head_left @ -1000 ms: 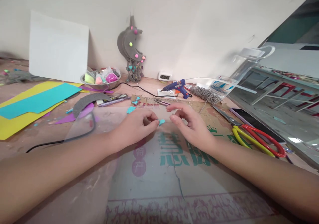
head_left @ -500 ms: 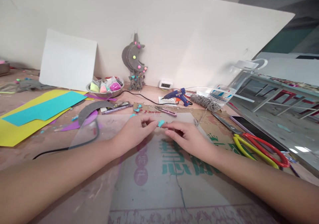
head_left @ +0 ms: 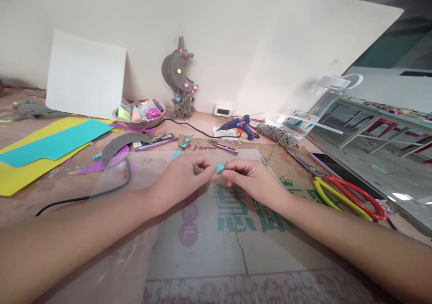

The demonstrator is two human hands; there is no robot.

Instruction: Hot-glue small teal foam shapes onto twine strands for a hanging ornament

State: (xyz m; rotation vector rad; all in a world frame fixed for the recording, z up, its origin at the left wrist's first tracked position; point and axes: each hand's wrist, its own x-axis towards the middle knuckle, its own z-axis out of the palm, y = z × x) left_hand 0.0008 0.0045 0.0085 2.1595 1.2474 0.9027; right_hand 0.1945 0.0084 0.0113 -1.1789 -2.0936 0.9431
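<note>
Above the middle of the work surface, a small turquoise piece (head_left: 219, 169) with a grey edge sits between my two hands. My left hand (head_left: 185, 178) pinches its left side with thumb and forefinger. The fingertips of my right hand (head_left: 254, 178) close on the right side, the other fingers curled. More small turquoise pieces (head_left: 177, 154) lie just beyond my left hand. A pink craft knife (head_left: 223, 147) rests past the fingertips. Beneath both hands spreads a translucent sheet (head_left: 199, 263) over printed cardboard.
Red-and-yellow-handled scissors (head_left: 357, 196) and a phone (head_left: 347, 175) lie to the right. At the back are a blue glue gun (head_left: 241, 126), grey yarn (head_left: 276, 135), a clock (head_left: 222, 110), a bowl of clay packs (head_left: 140, 121) and a grey moon ornament (head_left: 177, 72). Turquoise card (head_left: 57, 142) lies left.
My right thumb and fingers have drawn together onto the turquoise piece, which has turned slightly. The whole view has shifted a little.
</note>
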